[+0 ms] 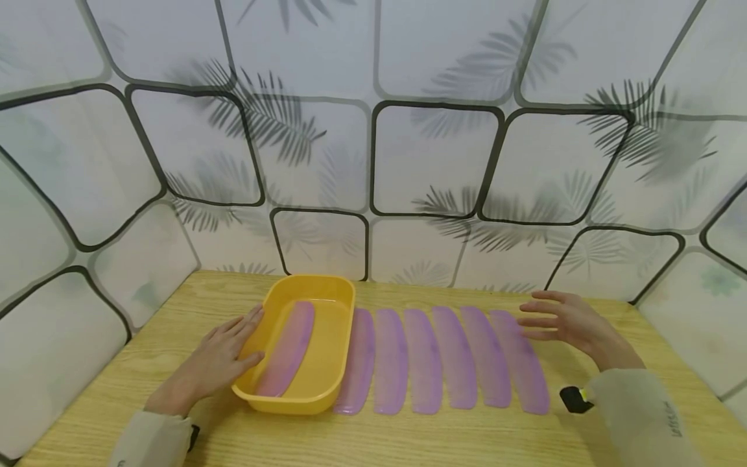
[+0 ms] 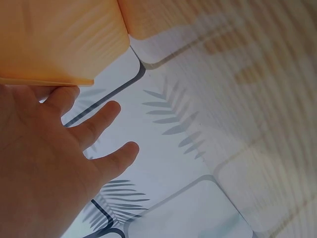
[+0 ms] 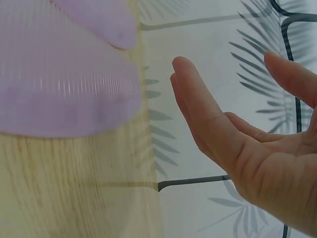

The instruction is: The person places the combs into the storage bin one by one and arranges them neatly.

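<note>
A yellow plastic basin (image 1: 327,389) stands left of centre on the table, with one translucent purple comb (image 1: 288,350) lying slantwise inside. My left hand (image 1: 213,363) rests against the basin's left rim, thumb over the edge and the other fingers stretched along it. In the left wrist view that hand (image 2: 54,139) has its fingertips at the rim, the lower ones spread apart. Right of the basin, several matching combs lie side by side. Over the top end of the rightmost comb (image 1: 528,370) hovers my right hand (image 1: 569,324), fingers relaxed and holding nothing; its fine teeth show in the right wrist view.
The wood-grain table (image 1: 467,441) ends at a patterned wall covering (image 1: 432,162) behind, which continues on both sides. The row's leftmost comb (image 1: 357,363) lies close along the basin's right side. A black band (image 1: 576,399) shows at the right cuff.
</note>
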Motion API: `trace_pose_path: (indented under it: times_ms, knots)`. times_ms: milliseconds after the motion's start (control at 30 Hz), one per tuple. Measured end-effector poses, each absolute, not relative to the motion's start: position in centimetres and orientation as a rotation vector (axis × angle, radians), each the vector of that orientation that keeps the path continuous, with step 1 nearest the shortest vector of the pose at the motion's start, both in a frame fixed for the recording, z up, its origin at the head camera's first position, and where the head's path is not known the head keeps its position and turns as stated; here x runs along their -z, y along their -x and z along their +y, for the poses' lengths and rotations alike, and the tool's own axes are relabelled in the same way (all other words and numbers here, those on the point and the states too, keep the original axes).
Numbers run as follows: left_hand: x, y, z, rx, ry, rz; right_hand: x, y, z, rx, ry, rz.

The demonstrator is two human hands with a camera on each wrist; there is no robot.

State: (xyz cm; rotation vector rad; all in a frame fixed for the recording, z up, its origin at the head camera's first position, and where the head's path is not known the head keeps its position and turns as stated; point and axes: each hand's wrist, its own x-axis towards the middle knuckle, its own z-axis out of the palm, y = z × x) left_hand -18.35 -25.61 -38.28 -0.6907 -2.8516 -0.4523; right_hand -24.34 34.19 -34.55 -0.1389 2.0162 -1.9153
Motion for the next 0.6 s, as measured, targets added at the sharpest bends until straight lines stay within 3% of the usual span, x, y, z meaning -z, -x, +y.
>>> trace_pose_path:
  times_ms: [600]
  knots:
    - [38.4, 18.4, -25.8, 0.444, 0.702, -2.850, 35.6, 24.0, 36.2, 1.842, 0.073, 2.091]
